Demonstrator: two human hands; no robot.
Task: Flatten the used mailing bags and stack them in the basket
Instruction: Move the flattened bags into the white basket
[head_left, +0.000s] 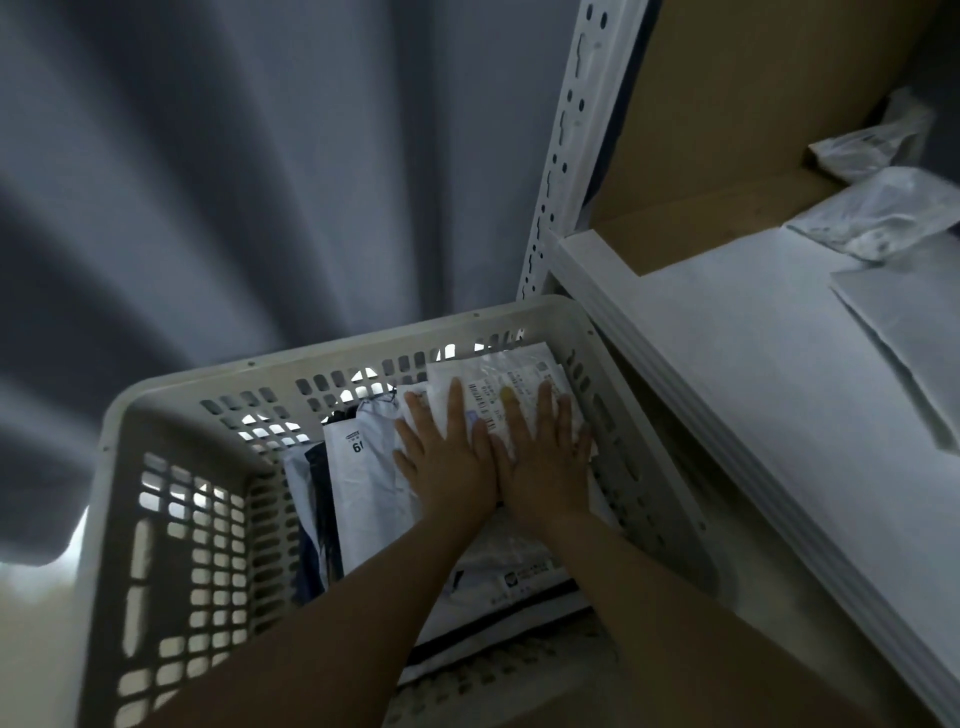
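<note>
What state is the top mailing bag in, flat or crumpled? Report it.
Flat. Left hand and right hand press straight-fingered on the top mailing bag, spread over the stack in the basket.

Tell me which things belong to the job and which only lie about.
Job: left hand, right hand, top bag, bag stack, basket, probably crumpled bags.
Lying about: shelf, curtain, cardboard, white sheet.

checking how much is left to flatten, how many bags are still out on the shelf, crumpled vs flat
crumpled plastic bags: 2
flat white bag: 1
total: 3 on the shelf
the stack in the basket overlaps too much to count
</note>
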